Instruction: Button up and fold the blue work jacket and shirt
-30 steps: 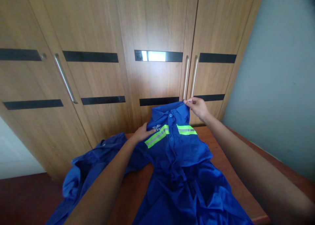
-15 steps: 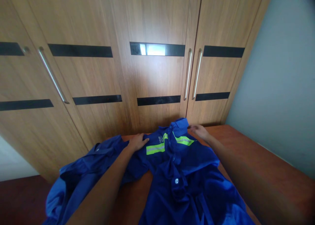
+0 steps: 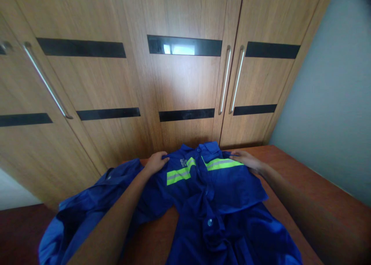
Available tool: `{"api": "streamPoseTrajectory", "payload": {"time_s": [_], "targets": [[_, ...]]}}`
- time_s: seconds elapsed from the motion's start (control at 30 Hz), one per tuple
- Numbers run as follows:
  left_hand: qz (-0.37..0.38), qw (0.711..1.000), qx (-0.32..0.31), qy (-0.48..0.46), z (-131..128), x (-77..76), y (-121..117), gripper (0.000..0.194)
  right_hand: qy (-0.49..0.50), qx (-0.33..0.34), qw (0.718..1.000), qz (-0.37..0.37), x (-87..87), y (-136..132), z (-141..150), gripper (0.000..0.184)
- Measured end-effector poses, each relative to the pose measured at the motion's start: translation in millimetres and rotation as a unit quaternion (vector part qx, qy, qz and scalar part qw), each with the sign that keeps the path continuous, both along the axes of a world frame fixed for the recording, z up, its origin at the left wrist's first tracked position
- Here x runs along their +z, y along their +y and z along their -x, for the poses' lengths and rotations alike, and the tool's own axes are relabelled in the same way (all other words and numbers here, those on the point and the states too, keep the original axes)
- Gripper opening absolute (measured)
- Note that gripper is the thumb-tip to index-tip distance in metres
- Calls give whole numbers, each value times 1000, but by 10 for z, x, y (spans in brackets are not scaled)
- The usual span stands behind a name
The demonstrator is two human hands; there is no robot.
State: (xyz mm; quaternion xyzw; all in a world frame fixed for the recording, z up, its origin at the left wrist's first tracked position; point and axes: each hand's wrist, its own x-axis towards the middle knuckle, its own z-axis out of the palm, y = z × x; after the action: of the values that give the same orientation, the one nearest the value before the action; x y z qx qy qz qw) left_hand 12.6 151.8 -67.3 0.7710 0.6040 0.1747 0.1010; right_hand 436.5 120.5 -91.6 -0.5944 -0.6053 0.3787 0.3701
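Observation:
Blue coveralls (image 3: 232,187) with yellow-green and silver reflective strips lie front up, collar toward the wardrobe, on a reddish-brown tabletop (image 3: 162,234). My left hand (image 3: 157,162) pinches the cloth at the shoulder on the left side, beside the white lettering on the chest. At the opposite shoulder, my right hand (image 3: 246,159) grips the fabric near the end of the reflective strip. Between my hands stands the buttoned collar. A round button shows at the waist. Loose folds cover the lower part, which runs out of view at the bottom.
Behind the table rises a wooden wardrobe (image 3: 185,83) with black strips and metal handles (image 3: 224,79). More crumpled blue cloth (image 3: 95,195) spreads at the left, partly behind my left forearm. A pale wall (image 3: 327,110) bounds the right side.
My right hand has moved from beside the collar out to the shoulder and taken hold of it. The chest cloth and reflective strip on that side are spread wider. My left hand has shifted slightly left.

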Motion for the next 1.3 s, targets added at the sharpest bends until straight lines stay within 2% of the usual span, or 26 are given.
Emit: {"api": "streamPoseTrajectory", "payload": {"time_s": [0.13,0.2,0.33,0.47,0.6,0.73,0.83,0.9,0.93,0.97,1.0,1.1,1.3], "targets": [[-29,998,4,-47,329,473,-176,34,-40,-46,993,-98,290,-86,-355,31],[-44,996,-2,-82,447,749,-299,37,-95,-74,980,-161,514,-146,-495,31],[-95,982,6,-162,580,1309,-604,40,-184,-112,945,-247,1044,-368,-653,44],[-197,972,2,-129,706,1777,-886,46,-277,-133,913,-267,1563,-672,-699,49],[-238,966,5,-105,836,2150,-1107,63,-325,-146,887,-292,2041,-957,-672,28],[-283,957,-1,-61,920,2551,-1313,67,-377,-207,824,-370,2477,-1187,-645,26],[-376,925,24,-46,924,2751,-1298,57,-376,-241,769,-457,2665,-1171,-607,33],[-413,910,13,-14,891,2754,-1139,52,-386,-253,759,-460,2668,-1012,-538,37],[-398,917,-7,21,866,2711,-1026,50,-404,-252,763,-437,2629,-897,-492,39],[-365,928,-21,73,837,2643,-903,48,-441,-239,775,-384,2564,-770,-442,40],[-317,938,-36,137,807,2556,-780,44,-464,-211,785,-352,2477,-639,-393,38],[-249,941,-11,229,723,2236,-481,36,-515,-170,796,-269,2134,-301,-274,36],[-186,940,81,276,611,1625,-168,36,-533,-166,818,-138,1454,85,-81,41]]}}
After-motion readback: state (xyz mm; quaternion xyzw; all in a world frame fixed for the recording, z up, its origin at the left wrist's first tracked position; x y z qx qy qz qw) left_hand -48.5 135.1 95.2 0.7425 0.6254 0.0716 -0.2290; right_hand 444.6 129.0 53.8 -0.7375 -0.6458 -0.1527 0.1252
